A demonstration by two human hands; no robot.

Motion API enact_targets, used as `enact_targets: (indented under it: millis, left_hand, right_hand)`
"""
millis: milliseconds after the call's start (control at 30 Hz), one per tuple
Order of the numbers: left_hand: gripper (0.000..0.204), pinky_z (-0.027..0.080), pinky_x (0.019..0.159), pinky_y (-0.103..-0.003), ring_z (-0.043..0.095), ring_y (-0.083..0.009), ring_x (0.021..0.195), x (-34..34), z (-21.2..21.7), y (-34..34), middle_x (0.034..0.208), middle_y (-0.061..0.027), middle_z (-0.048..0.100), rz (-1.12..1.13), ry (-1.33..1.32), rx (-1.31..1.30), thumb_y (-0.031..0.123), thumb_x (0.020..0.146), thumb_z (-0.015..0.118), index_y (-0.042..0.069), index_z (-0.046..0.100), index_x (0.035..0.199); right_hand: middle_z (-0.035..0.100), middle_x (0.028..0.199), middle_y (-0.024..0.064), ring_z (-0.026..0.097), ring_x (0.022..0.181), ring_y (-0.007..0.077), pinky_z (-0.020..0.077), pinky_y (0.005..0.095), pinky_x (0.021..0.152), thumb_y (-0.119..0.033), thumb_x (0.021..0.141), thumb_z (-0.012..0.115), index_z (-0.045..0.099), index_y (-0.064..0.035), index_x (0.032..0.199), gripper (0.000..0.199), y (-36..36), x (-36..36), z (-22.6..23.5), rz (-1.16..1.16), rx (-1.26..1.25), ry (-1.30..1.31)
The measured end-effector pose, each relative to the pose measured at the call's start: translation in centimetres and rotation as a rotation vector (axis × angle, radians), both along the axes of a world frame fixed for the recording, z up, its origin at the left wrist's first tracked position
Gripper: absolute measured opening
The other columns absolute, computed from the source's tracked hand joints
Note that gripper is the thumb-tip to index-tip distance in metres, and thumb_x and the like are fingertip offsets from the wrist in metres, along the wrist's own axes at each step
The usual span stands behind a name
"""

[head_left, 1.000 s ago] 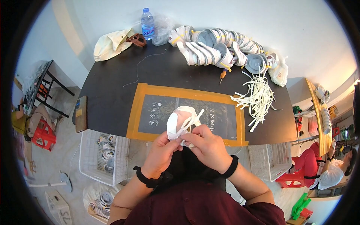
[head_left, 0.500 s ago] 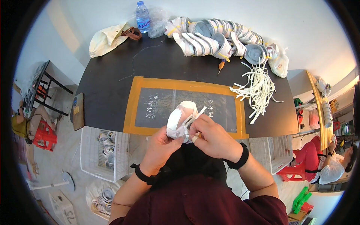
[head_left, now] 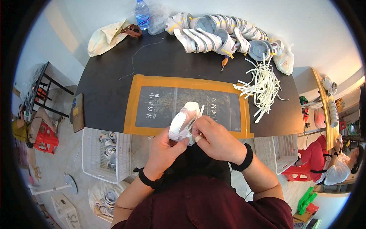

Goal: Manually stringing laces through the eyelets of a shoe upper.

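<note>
A white and pale pink shoe upper [head_left: 176, 125] is held up over the near edge of the table, in front of my body. My left hand [head_left: 163, 152] is closed around its lower left side, thumb toward me. At its right side my right hand [head_left: 218, 138] is pinched, with a white shoelace [head_left: 201, 109] whose free end sticks up above the fingers. The fingertips hide exactly where the lace meets the upper. A loose bundle of off-white shoelaces [head_left: 263, 86] lies at the right of the table.
Nested shoe uppers [head_left: 202, 41] line the back of the dark table [head_left: 103, 87]. A taped dark sheet [head_left: 152, 126], a small orange-handled tool [head_left: 225, 61], a phone [head_left: 78, 112], a water bottle [head_left: 142, 15] and a cloth bag [head_left: 108, 38] lie around. White crates [head_left: 124, 152] stand below.
My right fingers have shifted slightly at the upper's side, and the lace end stands more upright. The upper is tilted a little differently. My left hand keeps its hold.
</note>
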State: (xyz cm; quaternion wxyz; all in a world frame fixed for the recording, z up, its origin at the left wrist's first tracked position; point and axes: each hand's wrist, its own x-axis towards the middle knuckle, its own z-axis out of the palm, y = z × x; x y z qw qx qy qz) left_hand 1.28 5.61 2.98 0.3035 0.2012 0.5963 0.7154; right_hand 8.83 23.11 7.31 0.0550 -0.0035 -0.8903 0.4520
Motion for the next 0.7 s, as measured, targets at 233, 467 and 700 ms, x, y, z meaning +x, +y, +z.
enact_targets:
  millis: [233, 467, 700]
  left_hand:
    - [0.033, 0.049, 0.074, -0.023, 0.058, -0.0043, 0.084, 0.1, 0.2, 0.1, 0.098, 0.0001, 0.064, 0.01, 0.039, -0.037, 0.007, 0.087, 0.07, 0.0, 0.06, 0.118]
    - [0.03, 0.048, 0.071, -0.022, 0.057, -0.0033, 0.081, 0.2, 0.2, 0.2, 0.094, 0.0012, 0.064, 0.029, 0.1, -0.104, 0.008, 0.086, 0.071, 0.0, 0.062, 0.114]
    - [0.033, 0.048, 0.077, -0.023, 0.057, -0.0048, 0.088, 0.4, 0.4, 0.6, 0.102, 0.0004, 0.064, 0.054, 0.021, -0.025, 0.007, 0.089, 0.068, 0.0, 0.059, 0.12]
  right_hand:
    - [0.053, 0.09, 0.0145, 0.057, 0.083, 0.0341, 0.0478, 0.04, 0.075, -0.003, 0.084, 0.055, 0.05, -0.0046, 0.092, 0.01, 0.0, 0.1, -0.2, 0.009, 0.019, 0.017]
    - [0.053, 0.089, 0.0143, 0.057, 0.083, 0.0339, 0.048, 0.0398, 0.074, -0.003, 0.084, 0.055, 0.05, -0.0048, 0.091, 0.009, 0.0, 0.2, -0.4, 0.001, -0.002, 0.024]
    - [0.052, 0.098, 0.0202, 0.058, 0.088, 0.0408, 0.0492, 0.043, 0.077, -0.009, 0.092, 0.054, 0.048, -0.0006, 0.102, 0.014, -0.2, 0.8, 0.5, -0.128, 0.001, 0.012]
